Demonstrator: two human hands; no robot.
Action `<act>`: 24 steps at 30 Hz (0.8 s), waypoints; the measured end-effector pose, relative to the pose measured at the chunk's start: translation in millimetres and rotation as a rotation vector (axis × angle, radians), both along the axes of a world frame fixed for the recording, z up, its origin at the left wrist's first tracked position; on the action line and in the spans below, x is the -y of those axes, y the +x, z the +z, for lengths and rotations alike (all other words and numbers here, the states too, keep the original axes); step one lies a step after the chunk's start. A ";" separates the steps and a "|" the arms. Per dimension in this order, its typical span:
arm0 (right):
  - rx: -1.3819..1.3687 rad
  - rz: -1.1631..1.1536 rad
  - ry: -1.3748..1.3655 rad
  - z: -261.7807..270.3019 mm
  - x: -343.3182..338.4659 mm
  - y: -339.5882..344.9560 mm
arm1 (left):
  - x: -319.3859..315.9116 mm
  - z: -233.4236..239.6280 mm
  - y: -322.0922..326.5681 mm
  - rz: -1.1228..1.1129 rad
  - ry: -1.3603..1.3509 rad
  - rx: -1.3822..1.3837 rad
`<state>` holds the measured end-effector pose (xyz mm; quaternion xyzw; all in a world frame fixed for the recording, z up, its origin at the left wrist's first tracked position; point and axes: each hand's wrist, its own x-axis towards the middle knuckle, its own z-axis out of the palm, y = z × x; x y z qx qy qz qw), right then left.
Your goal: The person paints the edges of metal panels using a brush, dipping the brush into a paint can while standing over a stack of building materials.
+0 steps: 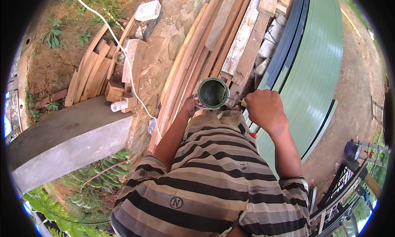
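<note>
My left hand [191,105] grips the side of a round paint can [213,105] in front of my waist. Its inner wall is coated in dark green paint. In my right hand [265,110] is the handle of a tool with a thin metal shaft [233,98], which reaches over the rim into the can. The head of that tool is hard to make out against the paint. To the right of my right hand lie long boards with a light green painted face [318,51]. Dark blue-grey strips [285,48] run along their near side.
Long timber planks [191,58] are stacked ahead, beside broken white blocks [268,48]. On the left are wood offcuts [92,73], a concrete slab [77,138], a white cable [128,62] and a white block [148,10]. A dark blue bucket [352,150] is at right.
</note>
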<state>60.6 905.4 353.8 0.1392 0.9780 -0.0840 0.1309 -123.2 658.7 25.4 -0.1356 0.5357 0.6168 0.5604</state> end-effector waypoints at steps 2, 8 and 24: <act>0.043 -0.013 -0.010 6.0 -8.4 14.4 | -4.0 6.0 16.1 -0.042 -0.097 -0.063; 0.066 -0.178 -0.064 15.3 -28.6 69.9 | -50.6 42.1 44.3 -0.197 -0.143 -0.400; -0.003 -0.371 0.053 47.9 -38.0 125.7 | -124.6 52.2 45.1 -0.103 -0.068 -0.245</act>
